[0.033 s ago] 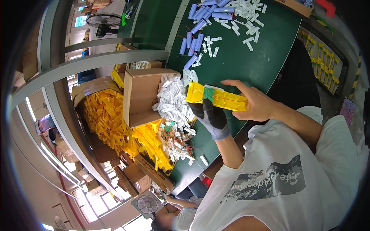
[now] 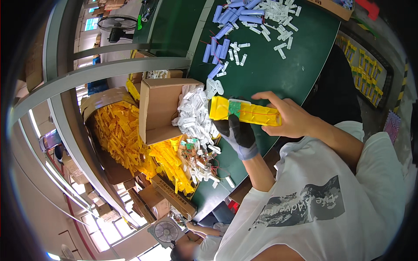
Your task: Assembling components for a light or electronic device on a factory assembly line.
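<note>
A long yellow plastic case [image 2: 261,115] lies between my two hands over the near edge of the green table. It carries a small green circuit board [image 2: 234,108] and a thin red wire along its side. My left hand [image 2: 240,135], in a grey and black glove, grips the case from below near the board. My bare right hand [image 2: 291,114] holds its right end, the thumb below and the index finger raised off it. A pile of white plastic parts [image 2: 193,113] is just left of my left hand.
An open cardboard box [image 2: 160,108] stands tipped beside the white parts, with a large carton of yellow plastic pieces [image 2: 117,126] behind. Blue cylindrical cells [image 2: 226,17] and white holders [image 2: 283,11] lie farther along the table. Another person [image 2: 209,243] sits at the bottom.
The left end of the yellow case has dipped very slightly, along with my left hand. Both hands keep their hold.
</note>
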The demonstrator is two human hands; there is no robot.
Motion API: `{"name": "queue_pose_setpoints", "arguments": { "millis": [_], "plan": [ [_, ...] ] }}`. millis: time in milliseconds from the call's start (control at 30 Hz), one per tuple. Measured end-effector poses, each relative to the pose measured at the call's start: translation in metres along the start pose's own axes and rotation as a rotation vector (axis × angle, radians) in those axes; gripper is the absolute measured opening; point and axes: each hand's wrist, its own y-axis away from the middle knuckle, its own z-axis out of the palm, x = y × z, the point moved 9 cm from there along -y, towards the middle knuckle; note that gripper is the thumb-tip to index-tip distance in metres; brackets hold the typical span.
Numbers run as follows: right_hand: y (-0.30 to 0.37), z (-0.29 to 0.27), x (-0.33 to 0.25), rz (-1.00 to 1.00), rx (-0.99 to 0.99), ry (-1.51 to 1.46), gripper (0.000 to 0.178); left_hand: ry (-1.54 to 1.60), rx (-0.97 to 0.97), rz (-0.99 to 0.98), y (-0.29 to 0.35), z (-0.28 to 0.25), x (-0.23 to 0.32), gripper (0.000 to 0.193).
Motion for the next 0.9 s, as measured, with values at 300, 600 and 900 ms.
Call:
{"name": "queue_pose_setpoints", "arguments": {
  "millis": [300, 600, 900],
  "plan": [
    [-0.006, -0.035, -0.001, -0.219, 0.136, 0.478, 0.045, -0.534, 0.425, 0.690, 0.041, -0.034, 0.090, 0.042],
    [-0.003, -0.043, -0.007, -0.238, 0.154, 0.621, 0.040, -1.549, -0.721, 0.292, 0.012, 0.087, 0.011, 0.040],
    [-0.007, -0.043, 0.004, -0.206, 0.125, 0.645, 0.036, -1.263, -0.845, 0.192, -0.002, 0.066, -0.012, 0.028]
  ]
}}
